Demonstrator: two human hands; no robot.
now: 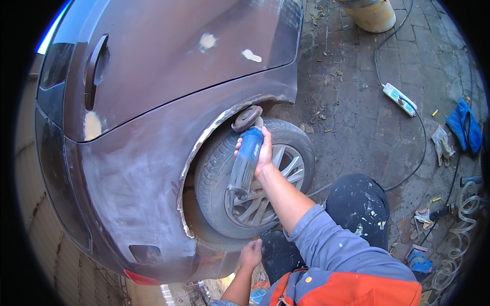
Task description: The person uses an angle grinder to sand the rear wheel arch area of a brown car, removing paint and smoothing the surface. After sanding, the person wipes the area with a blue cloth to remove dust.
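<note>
My right hand [264, 153] is wrapped around the blue body of an angle grinder [245, 164]. The grinder's worn disc [247, 118] is up by the jagged rear wheel-arch edge [203, 138] of a brown car; I cannot tell if they touch. Behind the tool is the car's tyre [214, 183] with a silver alloy wheel [293, 168]. My left hand [250, 254] is loosely curled beside my knee, below the tyre, and no object shows in it. The car's rear quarter panel [134, 199] is sanded to a pale haze around the arch.
A power strip [400, 100] with a plugged-in cable lies on the paved ground [356, 88]. Farther right are a blue cloth [463, 126], a work glove [443, 146] and a coiled clear hose [461, 244]. A bucket [371, 17] stands at the top. Filler patches mark the door [153, 57].
</note>
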